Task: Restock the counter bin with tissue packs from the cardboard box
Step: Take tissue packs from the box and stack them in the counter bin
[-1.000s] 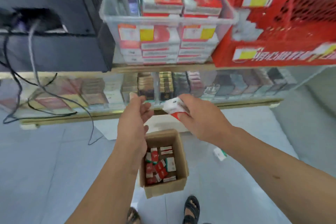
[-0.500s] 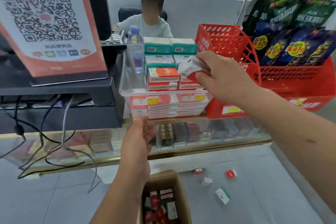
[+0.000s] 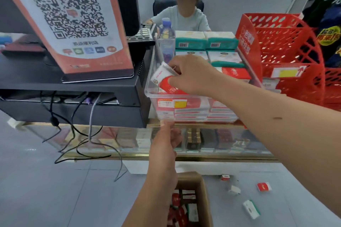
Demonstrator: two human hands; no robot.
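As our right hand [image 3: 191,73] pinches a red-and-white tissue pack [image 3: 163,83] at the near left corner of the clear plastic bin [image 3: 153,101], our left hand [image 3: 164,145] hovers below, fingers relaxed, empty.

counter bin [image 3: 151,72]: clear glossy plastic, smooth; tissue pack [image 3: 162,80]: shiny film wrap; cardboard box [image 3: 205,199]: matt brown card; red basket [image 3: 287,46]: perforated moulded plastic, semi-gloss; sign [image 3: 73,24]: glossy laminate; floor [image 3: 55,190]: smooth grey tile, slight sheen

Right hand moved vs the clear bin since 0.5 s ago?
Yes. The right hand with its tissue pack went from the right column of the clear bin, beside the red basket, leftward to its front-left corner.
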